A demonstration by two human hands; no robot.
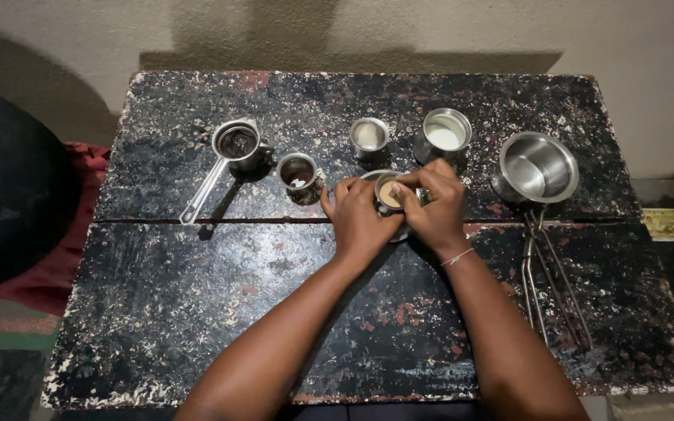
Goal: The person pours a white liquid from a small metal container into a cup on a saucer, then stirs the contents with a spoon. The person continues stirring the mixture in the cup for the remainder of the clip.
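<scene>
Head camera looks straight down on a black, paint-flecked wooden tabletop (196,312) made of two boards, set against a pale wall. Largest of the vessels is the empty steel pot (538,167) at the far right, with a pair of long steel tongs (549,281) lying from its near rim back toward the person, long axis running near to far. At the far left stands a small long-handled steel saucepan (235,143) of dark liquid, its handle slanting down to the left. Between them, along the far board, sit a steel tumbler of milk (444,134), a smaller steel cup (369,136) and a steel cup with dark dregs (299,171). Both forearms come in from the near edge and meet at the middle of the tabletop, just over the seam between the boards. There the left hand (356,222) and the right hand (436,206) are together, fingers closed from either side on a small steel tumbler of light brown drink (388,193), which stands in a shallow steel bowl (368,178) mostly hidden beneath them. The tumbler lies directly ahead, upright, equally near both hands.
</scene>
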